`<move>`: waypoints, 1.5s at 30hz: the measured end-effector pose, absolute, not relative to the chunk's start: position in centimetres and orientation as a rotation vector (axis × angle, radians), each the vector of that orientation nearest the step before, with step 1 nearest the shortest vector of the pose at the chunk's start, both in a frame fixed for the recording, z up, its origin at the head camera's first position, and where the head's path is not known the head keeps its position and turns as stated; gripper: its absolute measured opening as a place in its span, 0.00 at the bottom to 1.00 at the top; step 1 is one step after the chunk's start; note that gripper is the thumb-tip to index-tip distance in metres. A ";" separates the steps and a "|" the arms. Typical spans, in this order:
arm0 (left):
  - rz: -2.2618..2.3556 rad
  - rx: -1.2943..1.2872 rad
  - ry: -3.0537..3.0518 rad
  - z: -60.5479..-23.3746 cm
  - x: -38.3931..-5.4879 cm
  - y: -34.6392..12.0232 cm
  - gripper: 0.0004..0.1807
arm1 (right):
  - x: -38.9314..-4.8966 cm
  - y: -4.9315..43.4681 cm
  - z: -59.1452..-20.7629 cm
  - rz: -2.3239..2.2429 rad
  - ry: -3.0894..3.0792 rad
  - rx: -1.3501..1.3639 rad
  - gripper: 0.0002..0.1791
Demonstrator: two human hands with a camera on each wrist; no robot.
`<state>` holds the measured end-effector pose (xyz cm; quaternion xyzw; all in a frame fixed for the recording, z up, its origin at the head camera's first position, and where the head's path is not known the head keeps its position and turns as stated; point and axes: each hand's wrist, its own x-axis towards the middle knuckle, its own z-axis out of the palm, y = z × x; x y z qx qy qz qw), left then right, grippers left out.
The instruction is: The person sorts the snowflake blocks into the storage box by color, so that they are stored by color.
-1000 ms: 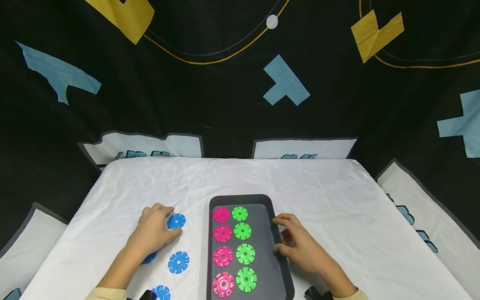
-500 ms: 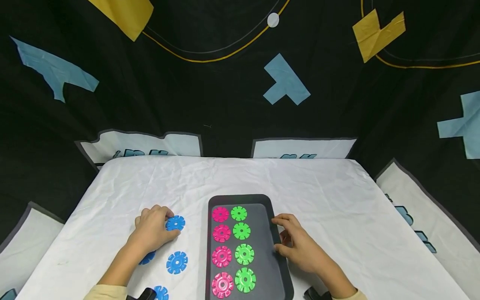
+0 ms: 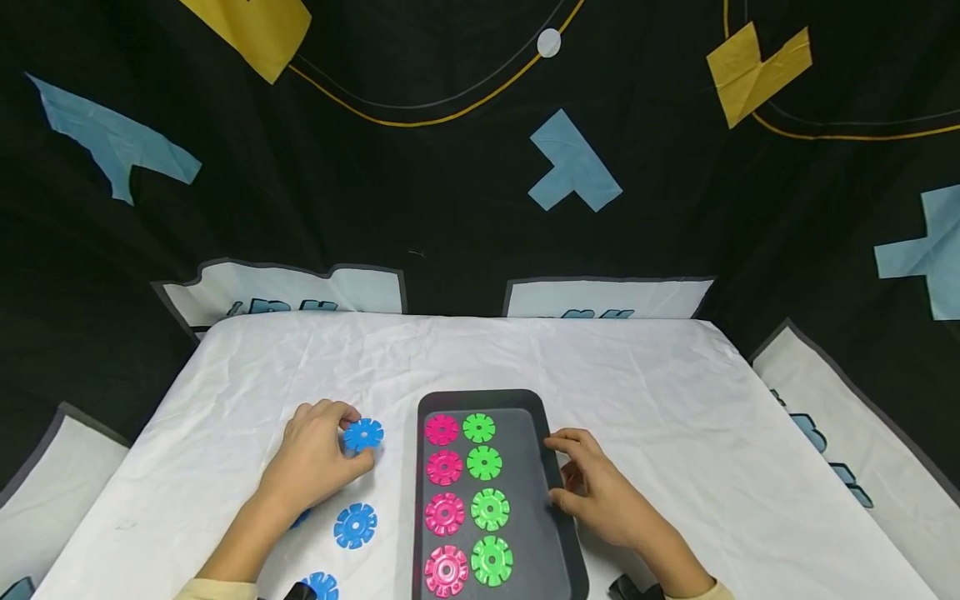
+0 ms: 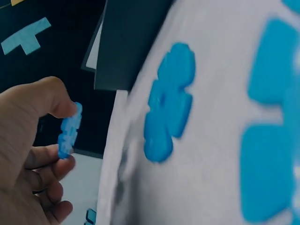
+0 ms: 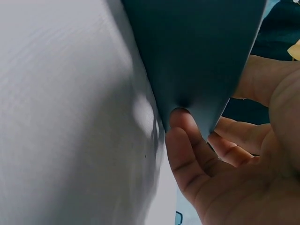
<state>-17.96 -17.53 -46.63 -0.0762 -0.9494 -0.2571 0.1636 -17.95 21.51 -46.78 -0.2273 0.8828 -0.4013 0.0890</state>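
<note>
My left hand (image 3: pixel 315 454) pinches a blue notched plastic disc (image 3: pixel 363 435) between thumb and fingers, left of the dark tray. In the left wrist view the disc (image 4: pixel 70 131) is edge-on at the fingertips. Below that hand, another blue disc (image 3: pixel 356 526) lies on the white cloth. My right hand (image 3: pixel 603 492) holds the right rim of the tray (image 3: pixel 531 508), thumb and forefinger at its edge. In the right wrist view, other fingertips press the tray's outer wall (image 5: pixel 192 56). Pink discs (image 3: pixel 445 513) and green discs (image 3: pixel 491 509) form two columns in the tray.
Another blue disc (image 3: pixel 321 585) lies by the near edge of view, and one more is mostly hidden under the left forearm. A white cloth (image 3: pixel 675 400) covers the table. Black fabric (image 3: pixel 465 225) with coloured patches hangs behind.
My left hand has closed on the far blue disc and moved it slightly up and to the right. The right hand and the tray stay where they were.
</note>
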 end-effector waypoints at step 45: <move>-0.598 -0.666 -2.867 -42.0 -23.8 -0.6 0.22 | -18.0 21.9 -46.8 -1.179 2.618 -0.727 0.33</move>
